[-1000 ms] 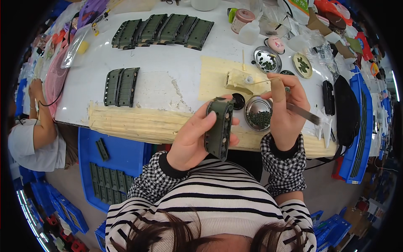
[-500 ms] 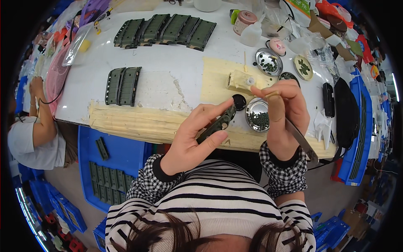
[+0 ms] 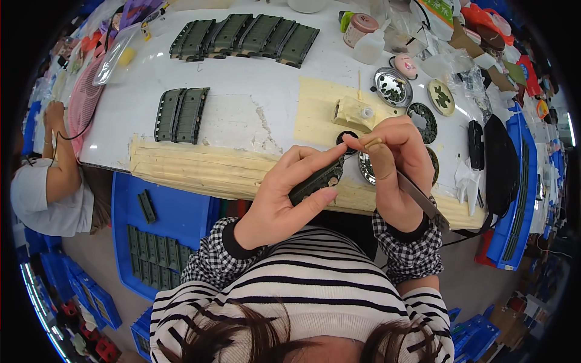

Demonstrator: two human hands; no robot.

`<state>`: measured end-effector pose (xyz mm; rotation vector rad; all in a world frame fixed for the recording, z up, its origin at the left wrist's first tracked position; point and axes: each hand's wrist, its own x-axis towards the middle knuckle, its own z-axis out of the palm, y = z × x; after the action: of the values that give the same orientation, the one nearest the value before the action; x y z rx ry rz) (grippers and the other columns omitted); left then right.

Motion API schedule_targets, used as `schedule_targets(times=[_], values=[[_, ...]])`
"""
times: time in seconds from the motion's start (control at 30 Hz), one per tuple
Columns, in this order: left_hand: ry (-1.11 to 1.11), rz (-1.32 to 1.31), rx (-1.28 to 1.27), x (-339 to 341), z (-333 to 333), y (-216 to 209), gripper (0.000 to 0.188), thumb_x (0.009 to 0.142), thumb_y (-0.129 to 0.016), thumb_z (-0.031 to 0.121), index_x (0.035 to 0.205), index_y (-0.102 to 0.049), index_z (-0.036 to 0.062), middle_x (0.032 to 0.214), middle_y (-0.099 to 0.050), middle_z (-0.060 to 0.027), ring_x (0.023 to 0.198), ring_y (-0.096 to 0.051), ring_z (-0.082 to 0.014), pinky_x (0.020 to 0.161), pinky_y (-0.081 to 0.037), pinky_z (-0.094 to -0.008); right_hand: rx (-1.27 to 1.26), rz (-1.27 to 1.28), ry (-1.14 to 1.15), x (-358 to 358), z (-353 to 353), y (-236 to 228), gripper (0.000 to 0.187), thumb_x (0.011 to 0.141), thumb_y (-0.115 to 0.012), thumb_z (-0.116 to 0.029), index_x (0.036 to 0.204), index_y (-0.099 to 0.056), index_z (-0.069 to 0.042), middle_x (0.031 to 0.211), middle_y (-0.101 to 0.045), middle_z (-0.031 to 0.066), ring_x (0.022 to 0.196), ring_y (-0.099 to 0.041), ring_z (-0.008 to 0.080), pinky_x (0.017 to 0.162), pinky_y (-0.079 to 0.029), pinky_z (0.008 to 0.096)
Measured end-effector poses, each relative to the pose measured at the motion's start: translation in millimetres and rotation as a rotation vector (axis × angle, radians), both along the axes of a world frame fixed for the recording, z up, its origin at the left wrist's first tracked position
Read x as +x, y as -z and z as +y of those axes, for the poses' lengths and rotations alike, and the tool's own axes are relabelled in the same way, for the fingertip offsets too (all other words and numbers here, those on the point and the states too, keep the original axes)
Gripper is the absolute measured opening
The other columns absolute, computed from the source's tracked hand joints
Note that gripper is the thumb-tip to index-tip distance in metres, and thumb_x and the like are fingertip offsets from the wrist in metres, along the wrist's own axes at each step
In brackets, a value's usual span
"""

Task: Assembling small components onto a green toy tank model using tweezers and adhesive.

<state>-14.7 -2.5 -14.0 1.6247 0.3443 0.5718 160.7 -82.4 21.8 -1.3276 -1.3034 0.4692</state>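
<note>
Dark green ribbed part [image 3: 319,181] pinched in the left hand [image 3: 275,202], tilted, thumb along its near side and fingers along its far side, much of it covered. Just right of it, thumb and forefinger of the right hand [image 3: 393,166] pressed together on a thin stick [image 3: 374,143] with a yellowish end; cannot tell whether touching the part. Grey metal strip [image 3: 425,200] also lodged in the right hand, slanting back toward the wrist. Under that hand, partly hidden, a metal dish [image 3: 365,170]. Just beyond the fingertips, a dark round cap [image 3: 345,134]; farther past them, a pale yellowish block [image 3: 351,115] on the table [image 3: 242,78]. Beyond the right hand, a shiny dish [image 3: 387,72] of small green pieces. Well left of the left hand, paired green parts [image 3: 180,115]; behind those, a row of similar parts [image 3: 260,36]. Nearer and lower left of that hand, a blue bin [image 3: 187,209] holding green strips [image 3: 157,257].
</note>
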Motion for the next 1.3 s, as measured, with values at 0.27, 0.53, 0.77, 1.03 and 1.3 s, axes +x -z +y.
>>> schedule_targets(times=[0.27,0.53,0.77,1.03,1.3], values=[[0.036,0.047,-0.029,-3.4,2.9,-2.0,0.053,0.09,-0.059,0.009,0.141,-0.044,0.0032,0.112,-0.051,-0.0053,0.096,-0.046,-0.0117,0.085,-0.038,-0.024,0.052,0.107,0.02,-0.1,2.2,1.0,0.006,0.094,-0.057,-0.002,0.097,-0.058,0.003,0.096,-0.054,0.0103,0.079,-0.06,0.012,0.068,-0.051,0.022],[0.12,-0.161,-0.379,-2.4,5.7,15.3,0.058,0.101,-0.047,0.022,0.147,-0.025,-0.0044,0.143,-0.043,-0.0169,0.128,-0.047,-0.0225,0.107,-0.036,-0.0363,0.012,-0.547,0.436,30.8,19.4,11.9,0.01,0.085,-0.063,0.002,0.095,-0.062,0.001,0.088,-0.056,0.011,0.07,-0.063,0.0224,0.057,-0.05,0.0293],[0.136,-0.192,-0.427,-5.6,7.9,30.3,0.061,0.101,-0.044,0.027,0.148,-0.02,-0.0025,0.132,-0.053,-0.0205,0.117,-0.057,-0.0262,0.102,-0.041,-0.0391,-0.094,-0.574,0.407,32.1,18.3,19.7,0.018,0.081,-0.072,-0.007,0.097,-0.064,-0.003,0.086,-0.056,0.0114,0.064,-0.059,0.0257,0.056,-0.048,0.0323],[-0.221,-0.002,-0.458,-12.3,15.5,-3.3,0.066,0.088,-0.062,0.009,0.145,-0.029,0.0021,0.118,-0.059,-0.0168,0.097,-0.063,-0.0186,0.076,-0.054,-0.0273,0.052,-0.518,0.463,35.0,-4.2,3.4,0.025,0.081,-0.075,-0.01,0.103,-0.068,-0.002,0.082,-0.055,0.0079,0.064,-0.049,0.0123,0.051,-0.037,0.024],[-0.819,0.434,0.784,-39.4,76.4,24.3,0.052,0.072,-0.074,0.012,0.118,-0.054,-0.003,0.097,-0.054,-0.0138,0.097,-0.049,-0.0298,0.084,-0.042,-0.0397,-0.021,-0.49,0.412,30.5,-39.8,-9.3,0.019,0.085,-0.071,-0.01,0.099,-0.069,0.001,0.079,-0.054,0.0061,0.059,-0.041,0.0087,0.052,-0.031,0.0221]])
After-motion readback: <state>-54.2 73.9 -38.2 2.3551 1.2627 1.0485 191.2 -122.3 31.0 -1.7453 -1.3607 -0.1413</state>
